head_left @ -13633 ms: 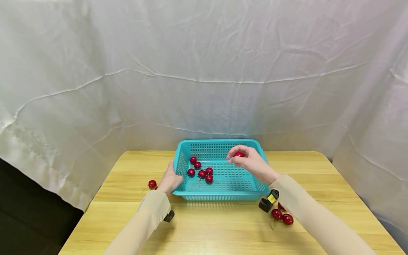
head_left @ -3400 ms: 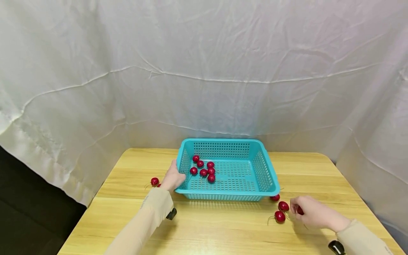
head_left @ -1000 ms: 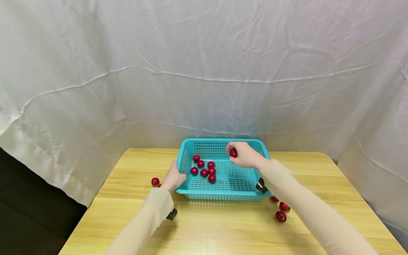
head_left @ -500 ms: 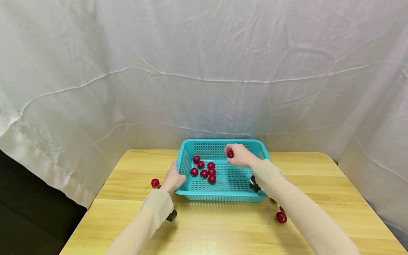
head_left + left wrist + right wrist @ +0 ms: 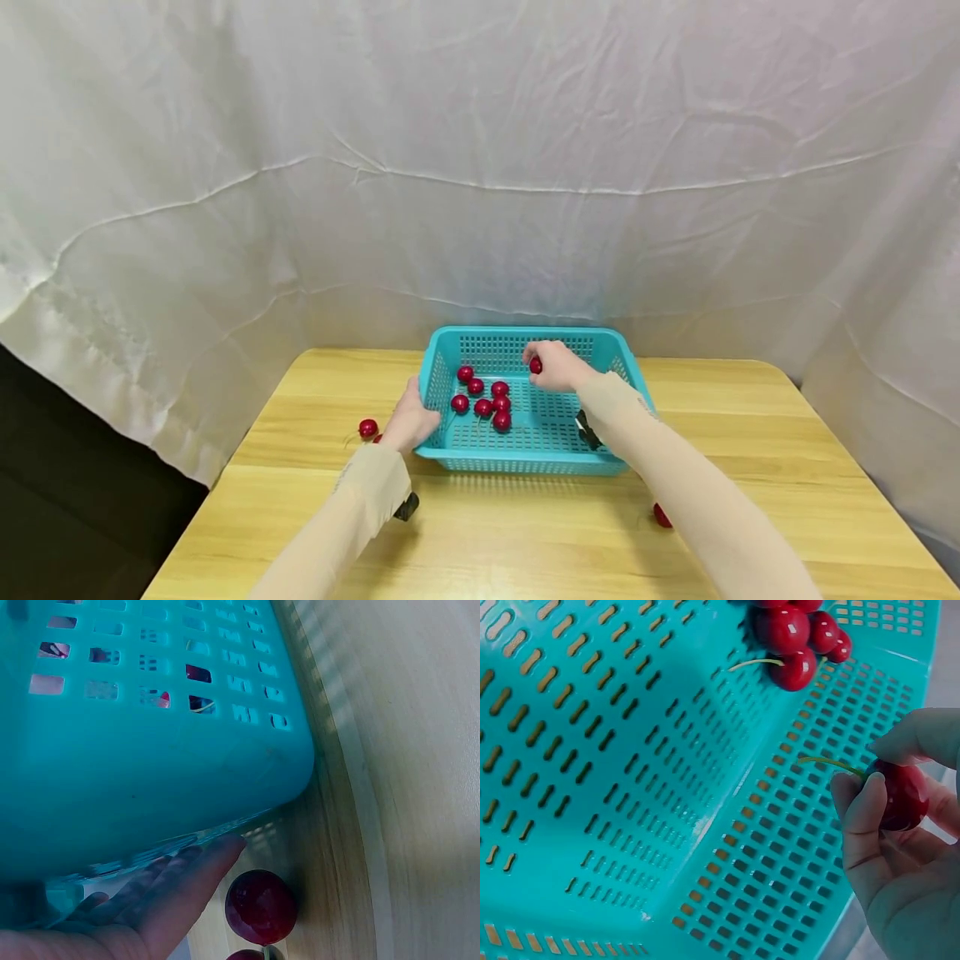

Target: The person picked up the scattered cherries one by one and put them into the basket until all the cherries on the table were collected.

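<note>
A turquoise plastic basket stands on the table, several red cherries with stems lying in its left part. My left hand holds the basket's left side, thumb over the rim and fingers along the outside wall. Over the basket's back right part, my right hand pinches a cherry between thumb and fingers, its stem pointing away from the palm. Beside the left hand two cherries lie on the table, one partly cut off in the left wrist view.
A cherry on the table at the right is partly covered by the right forearm. The wooden table runs back to a pale curtain behind the basket.
My right hand took a cherry from the table's right side and carried it over the basket, lately drifting slightly left. My left hand stays on the basket's left side.
</note>
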`<state>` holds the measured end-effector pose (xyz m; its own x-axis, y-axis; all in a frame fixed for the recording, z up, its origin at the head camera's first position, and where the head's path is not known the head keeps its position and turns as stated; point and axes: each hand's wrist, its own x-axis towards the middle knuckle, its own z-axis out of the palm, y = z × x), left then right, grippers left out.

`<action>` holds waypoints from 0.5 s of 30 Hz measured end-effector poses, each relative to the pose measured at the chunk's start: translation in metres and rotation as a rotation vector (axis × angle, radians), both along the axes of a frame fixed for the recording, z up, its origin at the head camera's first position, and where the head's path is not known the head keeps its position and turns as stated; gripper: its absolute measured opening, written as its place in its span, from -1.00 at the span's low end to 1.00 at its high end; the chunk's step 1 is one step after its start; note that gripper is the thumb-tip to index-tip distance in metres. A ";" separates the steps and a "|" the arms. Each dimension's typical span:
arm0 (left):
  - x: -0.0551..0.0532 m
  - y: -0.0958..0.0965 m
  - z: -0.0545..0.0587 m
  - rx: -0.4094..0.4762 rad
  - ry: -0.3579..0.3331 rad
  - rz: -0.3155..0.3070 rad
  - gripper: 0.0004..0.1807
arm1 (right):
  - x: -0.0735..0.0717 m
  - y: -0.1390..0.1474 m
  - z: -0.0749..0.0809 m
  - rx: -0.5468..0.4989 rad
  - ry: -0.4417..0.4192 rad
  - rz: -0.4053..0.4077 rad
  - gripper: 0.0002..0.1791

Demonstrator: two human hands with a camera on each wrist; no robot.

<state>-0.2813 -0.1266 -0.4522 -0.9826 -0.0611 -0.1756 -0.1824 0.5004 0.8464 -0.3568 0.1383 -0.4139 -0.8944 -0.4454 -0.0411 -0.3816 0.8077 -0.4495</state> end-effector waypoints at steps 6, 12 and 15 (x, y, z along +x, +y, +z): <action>0.003 -0.001 0.000 0.004 -0.005 0.002 -0.18 | 0.001 -0.004 -0.007 0.023 -0.019 0.004 -0.71; 0.003 -0.003 0.001 -0.004 -0.004 0.000 -0.21 | 0.002 -0.008 -0.009 0.037 -0.033 -0.004 -0.66; 0.004 -0.003 0.001 -0.002 -0.007 0.000 -0.22 | 0.000 -0.010 -0.011 0.033 -0.042 -0.004 -0.63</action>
<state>-0.2775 -0.1296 -0.4508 -0.9813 -0.0614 -0.1822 -0.1881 0.5023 0.8440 -0.3566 0.1281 -0.4246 -0.8932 -0.4400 -0.0929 -0.3601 0.8235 -0.4383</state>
